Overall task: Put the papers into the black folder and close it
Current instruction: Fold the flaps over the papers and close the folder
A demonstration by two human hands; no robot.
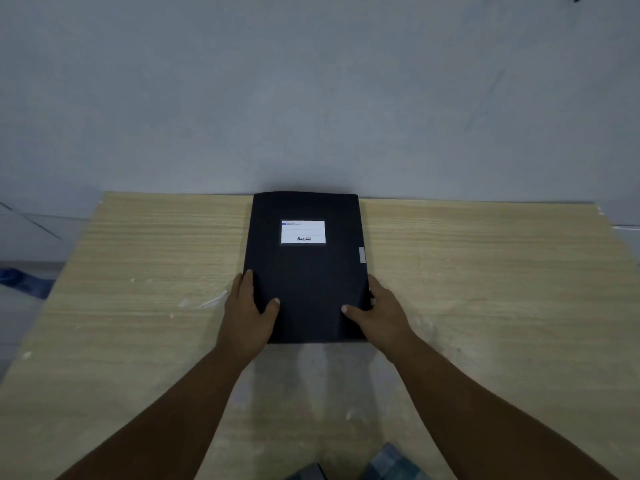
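A black folder (306, 271) lies closed and flat on the wooden table (138, 271), its far edge against the wall. A white label (303, 232) is on its cover, and a small grey tab (361, 255) shows at its right edge. My left hand (247, 313) grips the folder's near left edge, thumb on the cover and fingers along the side. My right hand (379, 311) holds the near right edge the same way. No loose papers are in view.
A grey wall (311, 98) rises directly behind the table. White scuffs and specks (207, 301) mark the wood left of my left hand. The table's left edge slants away over a grey floor, where something blue (20, 277) lies.
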